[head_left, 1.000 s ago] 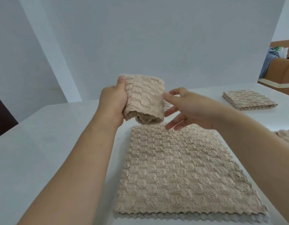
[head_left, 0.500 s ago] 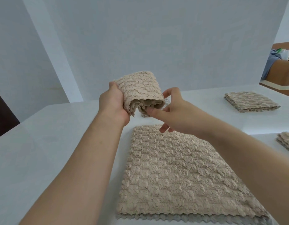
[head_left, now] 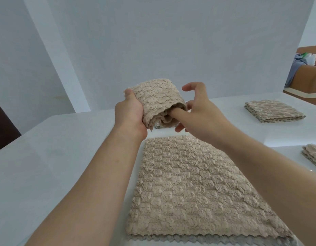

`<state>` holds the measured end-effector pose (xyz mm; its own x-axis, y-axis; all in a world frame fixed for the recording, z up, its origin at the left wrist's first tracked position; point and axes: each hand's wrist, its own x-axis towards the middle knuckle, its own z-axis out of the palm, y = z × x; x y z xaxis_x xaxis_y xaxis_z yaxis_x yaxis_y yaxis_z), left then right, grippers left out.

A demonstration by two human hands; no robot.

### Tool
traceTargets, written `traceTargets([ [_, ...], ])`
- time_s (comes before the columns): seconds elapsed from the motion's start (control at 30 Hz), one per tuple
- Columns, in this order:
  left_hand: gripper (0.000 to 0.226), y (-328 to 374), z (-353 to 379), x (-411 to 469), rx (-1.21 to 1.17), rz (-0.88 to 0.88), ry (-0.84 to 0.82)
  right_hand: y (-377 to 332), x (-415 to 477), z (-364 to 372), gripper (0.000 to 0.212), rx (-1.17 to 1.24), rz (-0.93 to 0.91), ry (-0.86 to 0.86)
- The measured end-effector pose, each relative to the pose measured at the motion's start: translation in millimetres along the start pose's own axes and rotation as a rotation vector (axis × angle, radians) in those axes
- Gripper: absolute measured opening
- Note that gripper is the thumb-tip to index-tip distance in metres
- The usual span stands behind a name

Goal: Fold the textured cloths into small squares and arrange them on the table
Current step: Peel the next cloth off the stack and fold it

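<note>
Left hand (head_left: 129, 112) is clamping a folded cloth (head_left: 157, 102) in the air above the flat cloth (head_left: 194, 189) lying on the desk (head_left: 56, 166). Right hand (head_left: 201, 110), fingers spread, is poking one finger into its open end. Folded stack (head_left: 272, 110) is sitting far right.

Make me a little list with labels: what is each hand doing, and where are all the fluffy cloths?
left hand: grips the folded cloth, held up above the table
right hand: open, one finger poked into the cloth's layered end
flat cloth: spread out on the table, under the hands
folded stack: far right on the table
another cloth: right edge, only partly in view
</note>
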<state>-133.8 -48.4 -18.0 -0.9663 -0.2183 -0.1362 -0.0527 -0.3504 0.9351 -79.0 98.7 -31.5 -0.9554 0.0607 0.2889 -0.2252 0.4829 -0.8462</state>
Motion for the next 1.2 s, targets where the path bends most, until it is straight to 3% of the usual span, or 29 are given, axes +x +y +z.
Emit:
traceTargets([
  [0.1,0.042,-2.1,0.8,1.5,-0.008,-0.003,-0.01,4.9,5.3,1.2,0.038,0.038,0.019,0.034],
  [0.4,0.039,-2.3,5.6,-7.0,-0.043,-0.022,0.005,9.5,7.3,2.1,0.057,0.065,0.015,0.033],
  [0.57,0.041,-1.9,6.7,-7.2,-0.033,-0.016,0.002,6.4,10.0,0.8,0.045,0.127,0.061,0.068],
  [0.73,0.038,-1.8,8.0,-9.4,-0.014,-0.006,0.014,6.5,7.4,-7.2,0.056,0.007,0.06,0.119],
  [0.87,0.035,-7.1,6.9,-1.9,0.022,0.084,0.071,10.2,16.5,-17.4,0.051,0.01,0.099,0.151],
  [1.0,0.039,-14.7,5.2,7.9,0.055,0.146,0.1,16.6,23.5,-18.5,0.047,0.276,0.192,0.029],
  [1.2,0.05,-15.5,5.8,11.4,0.214,0.262,0.075,22.7,27.3,-43.3,0.07,0.608,0.369,-0.334],
])
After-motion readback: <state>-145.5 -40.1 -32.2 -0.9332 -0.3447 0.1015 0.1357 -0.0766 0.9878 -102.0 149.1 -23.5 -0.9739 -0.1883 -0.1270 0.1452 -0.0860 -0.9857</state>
